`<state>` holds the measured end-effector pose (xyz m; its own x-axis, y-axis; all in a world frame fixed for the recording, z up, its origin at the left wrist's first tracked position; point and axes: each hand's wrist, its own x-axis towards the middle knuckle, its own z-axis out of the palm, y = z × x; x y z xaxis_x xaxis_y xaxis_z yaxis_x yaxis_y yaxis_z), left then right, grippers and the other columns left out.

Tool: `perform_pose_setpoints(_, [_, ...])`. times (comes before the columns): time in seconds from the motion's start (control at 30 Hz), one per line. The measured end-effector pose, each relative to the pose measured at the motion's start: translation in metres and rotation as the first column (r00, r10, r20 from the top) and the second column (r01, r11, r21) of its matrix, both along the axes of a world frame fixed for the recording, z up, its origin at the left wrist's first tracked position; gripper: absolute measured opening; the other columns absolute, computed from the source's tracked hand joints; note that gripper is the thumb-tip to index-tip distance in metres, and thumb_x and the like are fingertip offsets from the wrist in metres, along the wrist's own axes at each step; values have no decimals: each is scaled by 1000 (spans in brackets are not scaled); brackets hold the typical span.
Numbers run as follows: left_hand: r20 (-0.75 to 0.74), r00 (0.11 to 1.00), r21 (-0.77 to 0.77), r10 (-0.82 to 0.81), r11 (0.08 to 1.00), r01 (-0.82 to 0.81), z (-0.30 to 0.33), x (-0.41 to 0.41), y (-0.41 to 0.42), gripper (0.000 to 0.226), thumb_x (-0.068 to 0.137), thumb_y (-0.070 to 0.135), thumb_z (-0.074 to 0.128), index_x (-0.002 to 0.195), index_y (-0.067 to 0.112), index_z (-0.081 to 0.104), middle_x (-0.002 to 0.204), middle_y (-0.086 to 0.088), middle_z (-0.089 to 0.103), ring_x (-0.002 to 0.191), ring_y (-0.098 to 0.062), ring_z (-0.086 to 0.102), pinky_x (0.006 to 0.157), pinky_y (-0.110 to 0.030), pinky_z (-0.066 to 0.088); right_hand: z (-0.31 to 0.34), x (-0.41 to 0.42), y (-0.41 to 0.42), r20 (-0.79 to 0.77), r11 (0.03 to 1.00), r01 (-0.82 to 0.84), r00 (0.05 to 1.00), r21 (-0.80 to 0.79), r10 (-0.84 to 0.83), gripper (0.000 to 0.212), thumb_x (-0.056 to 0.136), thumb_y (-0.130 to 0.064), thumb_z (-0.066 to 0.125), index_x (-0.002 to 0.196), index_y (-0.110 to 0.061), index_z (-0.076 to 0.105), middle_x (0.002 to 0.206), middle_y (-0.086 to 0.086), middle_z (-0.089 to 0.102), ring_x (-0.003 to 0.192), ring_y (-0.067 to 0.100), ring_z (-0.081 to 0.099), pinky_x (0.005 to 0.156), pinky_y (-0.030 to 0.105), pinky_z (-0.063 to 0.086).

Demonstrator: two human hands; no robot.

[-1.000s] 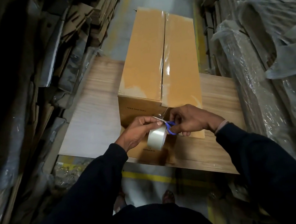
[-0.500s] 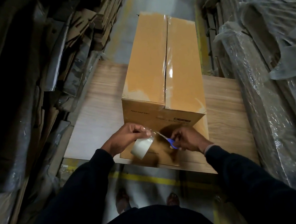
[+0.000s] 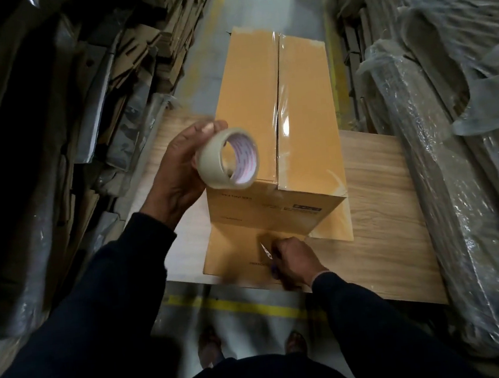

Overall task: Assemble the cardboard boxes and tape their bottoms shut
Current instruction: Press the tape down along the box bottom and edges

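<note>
Wooden board (image 3: 385,236) bearing taped box (image 3: 277,118), lengthwise beyond right hand (image 3: 295,258) gripping scissors (image 3: 266,251); tape roll (image 3: 228,158) grasped by left hand (image 3: 178,171)

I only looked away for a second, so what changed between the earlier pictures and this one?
The left hand has lifted the tape roll up and away from the box's near end, so the strip there looks cut free. The right hand has dropped with the scissors toward the folded-out flap. Each hand still holds its tool. The box stays on the wooden board, its seam taped.
</note>
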<state>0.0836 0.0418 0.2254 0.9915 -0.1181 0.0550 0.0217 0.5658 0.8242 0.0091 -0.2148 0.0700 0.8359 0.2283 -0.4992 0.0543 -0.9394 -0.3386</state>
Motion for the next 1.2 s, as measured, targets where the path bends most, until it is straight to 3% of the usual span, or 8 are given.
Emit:
perform_pose_setpoints(0.07, [-100, 995, -194, 9, 981, -29, -2, 24, -8, 13, 105, 12, 55, 108, 3, 64, 96, -4, 71, 89, -12, 69, 86, -25, 55, 38, -3, -1, 339, 987, -125, 937, 98, 85, 15, 101, -33, 69, 94, -21, 65, 91, -1, 67, 82, 20, 64, 69, 28, 46])
perform_pose_setpoints(0.13, [-207, 978, -371, 9, 925, -87, -4, 43, -16, 11, 105, 10, 58, 105, 2, 66, 96, -8, 72, 88, -15, 71, 85, -26, 58, 80, 0, -4, 664, 963, -190, 747, 189, 17, 33, 99, -47, 70, 88, -19, 58, 83, -4, 55, 75, 14, 49, 65, 27, 37])
perform_pose_setpoints(0.2, [-258, 966, -435, 17, 891, -132, -6, 55, -24, 15, 106, 7, 57, 100, 1, 69, 94, -11, 72, 84, -17, 73, 76, -27, 60, 112, 18, -10, 781, 967, -132, 617, 220, -94, 45, 93, -60, 69, 88, -17, 56, 84, -3, 51, 77, 14, 42, 65, 29, 33])
perform_pose_setpoints(0.4, [-314, 948, -374, 51, 911, -173, -18, 64, -31, 12, 105, 10, 59, 99, 5, 68, 88, -6, 74, 81, -17, 76, 71, -31, 62, 103, 74, -11, 770, 994, -5, 633, 109, -81, 63, 87, -81, 61, 90, -19, 50, 88, -1, 49, 80, 19, 42, 73, 40, 42])
perform_pose_setpoints(0.6, [-327, 936, -275, 128, 935, -223, -29, 74, -33, 7, 103, 8, 63, 107, 4, 67, 96, -8, 72, 80, -15, 75, 67, -28, 61, 69, 77, -11, 911, 995, 33, 406, -91, 70, 65, 97, -78, 47, 93, -14, 56, 88, 7, 52, 77, 27, 46, 70, 43, 38])
perform_pose_setpoints(0.73, [-300, 946, -216, 125, 957, -195, -28, 72, -36, 8, 104, 9, 61, 107, 3, 66, 95, -7, 71, 76, -14, 73, 63, -26, 59, 59, 77, -16, 929, 989, 8, 344, -151, 139, 61, 98, -75, 49, 102, -14, 53, 93, 10, 52, 81, 28, 42, 71, 42, 35])
perform_pose_setpoints(1.1, [-270, 945, -104, 185, 970, -220, -25, 66, -39, 8, 103, 9, 64, 107, 4, 68, 94, -6, 74, 76, -12, 73, 65, -26, 59, 64, 74, -22, 888, 952, -22, 355, -305, 293, 78, 80, -76, 74, 123, -18, 46, 120, 9, 38, 94, 28, 36, 79, 42, 28])
perform_pose_setpoints(1.2, [-263, 945, -90, 196, 970, -226, -24, 65, -40, 7, 102, 9, 64, 106, 4, 68, 93, -5, 75, 78, -12, 73, 65, -26, 59, 60, 67, -23, 890, 966, -19, 385, -258, 245, 98, 74, -75, 80, 142, -16, 41, 137, 11, 38, 114, 31, 41, 97, 47, 31])
